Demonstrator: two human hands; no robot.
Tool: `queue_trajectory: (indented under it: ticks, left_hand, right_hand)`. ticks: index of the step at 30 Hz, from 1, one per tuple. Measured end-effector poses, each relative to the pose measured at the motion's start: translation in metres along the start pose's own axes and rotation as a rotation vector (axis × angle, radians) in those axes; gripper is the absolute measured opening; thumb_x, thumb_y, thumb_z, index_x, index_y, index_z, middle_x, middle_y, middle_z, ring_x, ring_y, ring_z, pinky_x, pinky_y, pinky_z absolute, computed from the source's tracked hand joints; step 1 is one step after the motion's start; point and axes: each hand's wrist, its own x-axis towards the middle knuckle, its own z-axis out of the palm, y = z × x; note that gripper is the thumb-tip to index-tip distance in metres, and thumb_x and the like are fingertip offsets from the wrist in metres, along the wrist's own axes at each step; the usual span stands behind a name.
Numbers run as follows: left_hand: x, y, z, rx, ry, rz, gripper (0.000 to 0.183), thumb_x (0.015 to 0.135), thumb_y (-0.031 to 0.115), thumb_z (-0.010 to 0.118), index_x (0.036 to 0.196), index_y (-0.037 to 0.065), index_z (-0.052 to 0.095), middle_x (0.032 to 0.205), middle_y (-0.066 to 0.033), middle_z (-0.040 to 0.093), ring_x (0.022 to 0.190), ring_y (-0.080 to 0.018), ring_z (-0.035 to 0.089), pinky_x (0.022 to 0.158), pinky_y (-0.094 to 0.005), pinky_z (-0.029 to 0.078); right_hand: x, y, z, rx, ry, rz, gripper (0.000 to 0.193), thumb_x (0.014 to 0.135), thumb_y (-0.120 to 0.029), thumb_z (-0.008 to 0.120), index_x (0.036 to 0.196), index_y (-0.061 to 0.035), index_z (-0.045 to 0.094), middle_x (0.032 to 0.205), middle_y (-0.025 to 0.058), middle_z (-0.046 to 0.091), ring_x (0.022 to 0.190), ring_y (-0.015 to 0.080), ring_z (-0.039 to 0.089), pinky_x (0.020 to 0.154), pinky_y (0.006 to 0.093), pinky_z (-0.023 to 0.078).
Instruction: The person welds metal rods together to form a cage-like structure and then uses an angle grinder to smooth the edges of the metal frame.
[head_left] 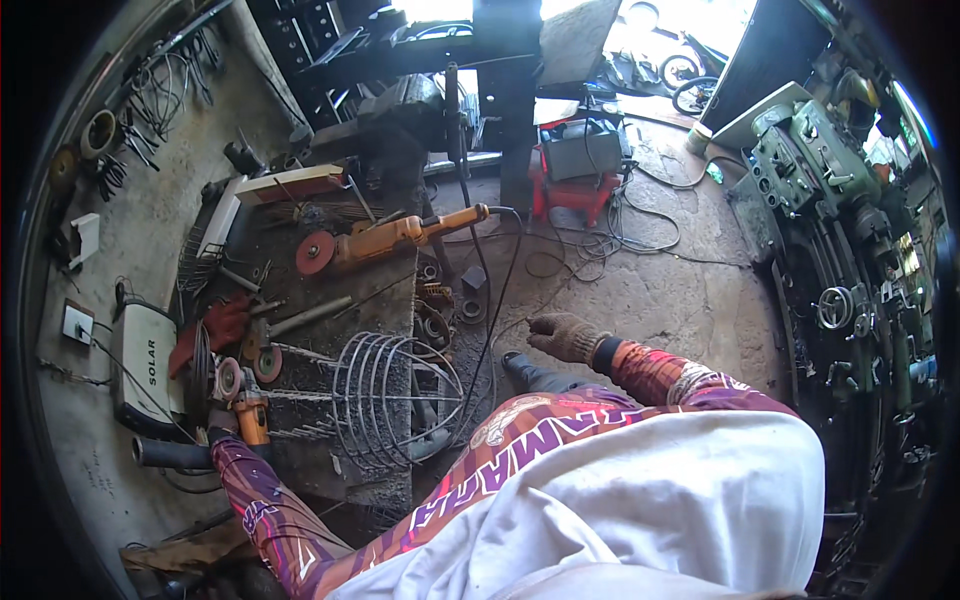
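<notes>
On the tabletop point(378, 278), my left hand point(223, 422) is likely handling the small grinder point(254, 421), grip unclear; right hand point(568, 338) is hanging half-curled. Lifting is probably needing strength.

Left hand point(222, 420) down at the small orange grinder point(254, 421), gloved right hand point(566, 338) over the floor point(665, 300), and 1 ribbed metal cage point(393, 398) lies across the bench edge point(408, 300)!

Left arm point(275, 505) outstretched, right forearm point(655, 372) angled inward, hands point(566, 338) apart
</notes>
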Motion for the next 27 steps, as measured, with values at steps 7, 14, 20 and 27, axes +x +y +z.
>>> queue_trajectory:
  ticks: [7, 14, 20, 27]
  left_hand:
    - [-0.022, -0.029, -0.019, -0.146, 0.261, -0.032, 0.048, 0.090, 0.034, 0.065, 0.120, -0.003, 0.058, 0.122, -0.0275, 0.060, 0.113, -0.0417, 0.059, 0.095, -0.0456, 0.048]
    - [-0.176, 0.147, -0.087, -1.142, 0.473, 0.142, 0.044, 0.095, 0.027, 0.065, 0.126, -0.004, 0.058, 0.118, -0.0119, 0.064, 0.103, -0.0215, 0.061, 0.093, -0.0335, 0.049]
    - [-0.306, 0.292, -0.074, -1.512, 0.173, 0.132, 0.041, 0.089, 0.009, 0.074, 0.124, 0.002, 0.055, 0.112, -0.0064, 0.064, 0.095, -0.0123, 0.062, 0.084, -0.0263, 0.053]
    - [-0.320, 0.353, -0.041, -1.664, 0.210, -0.089, 0.044, 0.088, 0.006, 0.076, 0.124, -0.001, 0.052, 0.110, -0.0105, 0.063, 0.100, -0.0156, 0.064, 0.084, -0.0285, 0.056]
  right_hand:
    - [0.009, -0.006, -0.001, 0.250, -0.013, 0.037, 0.051, 0.091, -0.027, 0.069, 0.133, 0.0003, 0.058, 0.120, 0.0177, 0.068, 0.111, 0.0245, 0.066, 0.096, 0.0343, 0.050]
    - [0.007, -0.108, -0.008, 0.637, -0.115, -0.173, 0.050, 0.089, -0.021, 0.074, 0.131, 0.0010, 0.058, 0.110, 0.0127, 0.070, 0.099, 0.0170, 0.066, 0.085, 0.0312, 0.054]
    - [-0.001, -0.217, -0.003, 0.301, -0.144, -0.924, 0.078, 0.072, -0.024, 0.087, 0.138, -0.0036, 0.052, 0.126, 0.0198, 0.060, 0.112, 0.0322, 0.064, 0.094, 0.0398, 0.054]
    - [0.037, -0.211, 0.002, 0.134, -0.169, -1.053, 0.099, 0.062, -0.035, 0.092, 0.143, -0.0058, 0.045, 0.137, 0.0243, 0.052, 0.121, 0.0417, 0.057, 0.095, 0.0451, 0.054]
